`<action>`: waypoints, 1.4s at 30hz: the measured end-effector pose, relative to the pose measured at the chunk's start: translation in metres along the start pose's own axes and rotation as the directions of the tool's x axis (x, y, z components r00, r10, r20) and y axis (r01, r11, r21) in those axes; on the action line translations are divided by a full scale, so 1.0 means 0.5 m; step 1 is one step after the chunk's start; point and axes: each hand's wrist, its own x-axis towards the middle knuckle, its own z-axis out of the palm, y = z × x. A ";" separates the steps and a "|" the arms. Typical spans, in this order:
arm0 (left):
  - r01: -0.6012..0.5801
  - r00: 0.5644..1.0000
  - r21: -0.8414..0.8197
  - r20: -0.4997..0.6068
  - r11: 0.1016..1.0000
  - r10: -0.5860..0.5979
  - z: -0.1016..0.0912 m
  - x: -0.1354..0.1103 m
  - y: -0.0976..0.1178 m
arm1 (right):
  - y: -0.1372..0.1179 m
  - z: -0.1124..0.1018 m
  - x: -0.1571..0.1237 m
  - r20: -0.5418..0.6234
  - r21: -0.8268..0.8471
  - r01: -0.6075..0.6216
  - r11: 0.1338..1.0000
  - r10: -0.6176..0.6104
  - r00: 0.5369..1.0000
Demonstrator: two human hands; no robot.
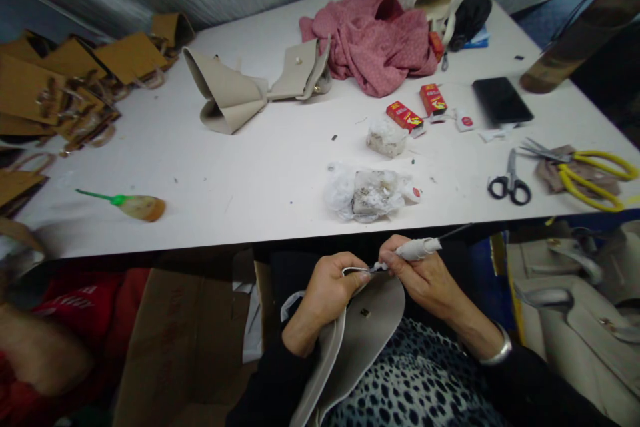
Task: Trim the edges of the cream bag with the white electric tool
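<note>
At the far left of the table [260, 167] lies a heap of tan flaps [65, 80], and nearer the edge a green-nozzled bottle [131, 205] on its side. Further right, toward the back, a beige bag part [240, 90] lies folded, with a pink cloth [375, 43] bunched beside it.

Below the table edge, over the lap, the left hand [327, 293] grips the upper rim of a beige flap [360, 327], fingers curled shut on it. The flap hangs down from the hands, clear of the table. Just to its right, the right hand [425, 277] pinches a white tool [417, 249], fingers closed round it, its tip touching the flap's edge between the two hands. A thin cord runs from the tool up toward the table.

On the table above the hands sits a plastic bag [370, 195], then two red boxes [417, 109], a phone [501, 100], black scissors [510, 180] and yellow scissors [590, 170]. Right of the lap, more grey bags [575, 300] are stacked.
</note>
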 end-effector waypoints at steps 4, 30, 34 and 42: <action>-0.037 0.999 0.028 0.039 0.999 0.036 0.000 0.001 -0.002 | 0.003 -0.014 0.008 0.109 0.047 -0.021 0.999 0.016 0.994; -0.018 0.968 -0.345 -0.240 0.938 -0.070 -0.107 -0.017 -0.046 | 0.058 -0.028 0.101 -0.389 -0.295 0.122 0.948 -0.235 0.891; -0.008 0.969 -0.434 -0.225 0.901 -0.100 -0.121 -0.020 -0.051 | 0.048 -0.037 0.118 -0.305 -0.448 0.116 0.886 -0.274 0.912; -0.046 0.965 -0.496 -0.245 0.867 -0.089 -0.141 -0.027 -0.057 | 0.019 -0.044 0.176 -0.126 -0.798 0.048 0.600 -0.245 0.961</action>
